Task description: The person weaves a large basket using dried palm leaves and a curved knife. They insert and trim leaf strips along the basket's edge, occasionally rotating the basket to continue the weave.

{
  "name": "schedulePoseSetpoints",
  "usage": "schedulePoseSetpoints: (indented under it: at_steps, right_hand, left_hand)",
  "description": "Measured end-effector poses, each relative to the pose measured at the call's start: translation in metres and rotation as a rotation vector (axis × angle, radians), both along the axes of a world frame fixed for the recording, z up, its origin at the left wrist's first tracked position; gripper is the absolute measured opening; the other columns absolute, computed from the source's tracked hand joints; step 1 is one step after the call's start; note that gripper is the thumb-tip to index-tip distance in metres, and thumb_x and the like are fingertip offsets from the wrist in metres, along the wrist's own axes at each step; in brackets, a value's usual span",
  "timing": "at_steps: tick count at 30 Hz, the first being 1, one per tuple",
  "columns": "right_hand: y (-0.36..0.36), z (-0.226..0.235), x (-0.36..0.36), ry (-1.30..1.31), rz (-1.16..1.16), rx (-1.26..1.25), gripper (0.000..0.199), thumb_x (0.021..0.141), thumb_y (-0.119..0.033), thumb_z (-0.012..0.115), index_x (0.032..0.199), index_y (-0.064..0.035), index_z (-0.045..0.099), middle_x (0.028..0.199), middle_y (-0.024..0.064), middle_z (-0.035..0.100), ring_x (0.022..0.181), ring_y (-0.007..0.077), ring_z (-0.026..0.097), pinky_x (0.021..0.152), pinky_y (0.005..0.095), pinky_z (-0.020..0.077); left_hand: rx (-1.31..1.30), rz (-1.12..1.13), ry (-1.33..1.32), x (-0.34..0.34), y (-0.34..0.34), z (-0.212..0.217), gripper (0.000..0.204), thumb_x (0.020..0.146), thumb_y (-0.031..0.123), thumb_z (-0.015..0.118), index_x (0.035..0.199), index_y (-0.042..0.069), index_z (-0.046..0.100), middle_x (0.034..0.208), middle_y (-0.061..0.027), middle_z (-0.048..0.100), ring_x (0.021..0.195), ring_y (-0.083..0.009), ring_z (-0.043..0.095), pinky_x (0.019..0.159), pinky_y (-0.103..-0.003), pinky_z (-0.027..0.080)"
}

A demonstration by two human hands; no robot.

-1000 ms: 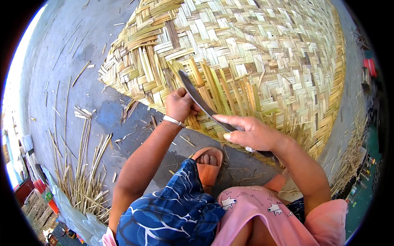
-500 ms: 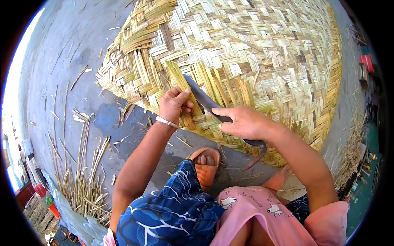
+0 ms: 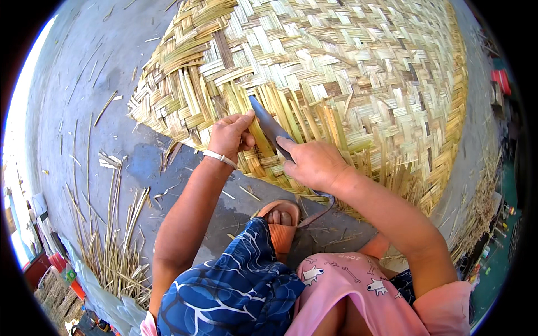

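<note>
A large mat woven from flat pale straw-coloured strips lies on the floor before me. At its near edge, my left hand pinches a yellowish strip between thumb and fingers. My right hand wraps round a flat, dark metal blade, thumb along its top. The blade's tip lies on the mat just right of my left fingertips, among upright cut strip ends. Its rear end, with a curved dark strap or tail, sticks out below my right hand; the grip itself is hidden.
Loose long strips lie heaped on the grey floor at the lower left, near a pale blue plastic sheet. My foot in an orange sandal is close to the mat's near edge. A red object stands far right.
My right hand has shifted left and the blade now points more steeply away from me. My left hand has moved slightly left, still pinching at the strips.
</note>
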State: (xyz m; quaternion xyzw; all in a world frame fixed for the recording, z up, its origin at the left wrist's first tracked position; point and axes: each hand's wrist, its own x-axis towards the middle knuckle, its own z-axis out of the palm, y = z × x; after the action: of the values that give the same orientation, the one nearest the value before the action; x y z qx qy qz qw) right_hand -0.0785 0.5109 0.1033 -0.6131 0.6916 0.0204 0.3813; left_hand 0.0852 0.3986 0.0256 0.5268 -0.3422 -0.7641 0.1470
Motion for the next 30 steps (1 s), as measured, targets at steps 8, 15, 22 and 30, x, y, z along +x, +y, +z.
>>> schedulePoseSetpoints:
  at_steps: [8,15,22,30]
  right_hand:
    - [0.004,-0.018,0.001,0.061,0.019,-0.011,0.052,0.081,-0.024,0.055,0.130,-0.0089,0.050,0.075,0.0172,0.068,0.073,0.0341,0.067,0.066,0.0465,0.0519]
    - [0.008,-0.020,0.006,0.115,0.047,-0.075,0.052,0.080,-0.020,0.055,0.130,-0.0070,0.053,0.073,0.0158,0.068,0.069,0.0311,0.068,0.061,0.0443,0.0520]
    - [0.038,0.004,0.004,0.114,0.119,-0.006,0.055,0.081,-0.023,0.055,0.131,-0.0026,0.050,0.064,0.0154,0.065,0.061,0.0325,0.065,0.056,0.0459,0.0507]
    - [0.098,0.085,-0.078,-0.138,0.033,0.330,0.057,0.085,-0.028,0.055,0.139,-0.0123,0.046,0.073,0.0185,0.065,0.065,0.0335,0.065,0.064,0.0433,0.0513]
  left_hand:
    - [0.384,0.116,-0.031,-0.004,0.007,-0.003,0.020,0.090,0.027,0.066,0.081,0.010,0.061,0.061,0.0001,0.058,0.043,-0.0085,0.048,0.040,-0.023,0.035]
    - [-0.252,-0.283,-0.452,-0.015,-0.003,0.004,0.037,0.086,0.035,0.071,0.067,0.004,0.060,0.055,-0.0033,0.057,0.041,-0.0107,0.053,0.038,-0.025,0.042]
    - [-1.005,-0.623,-0.961,-0.009,0.005,-0.009,0.055,0.079,0.060,0.065,0.066,0.007,0.059,0.063,-0.0157,0.062,0.059,-0.0345,0.060,0.057,-0.044,0.046]
    - [-0.809,-0.288,-0.625,-0.012,0.006,-0.010,0.026,0.088,0.028,0.062,0.092,0.001,0.064,0.076,-0.0102,0.066,0.063,-0.0226,0.064,0.058,-0.034,0.052]
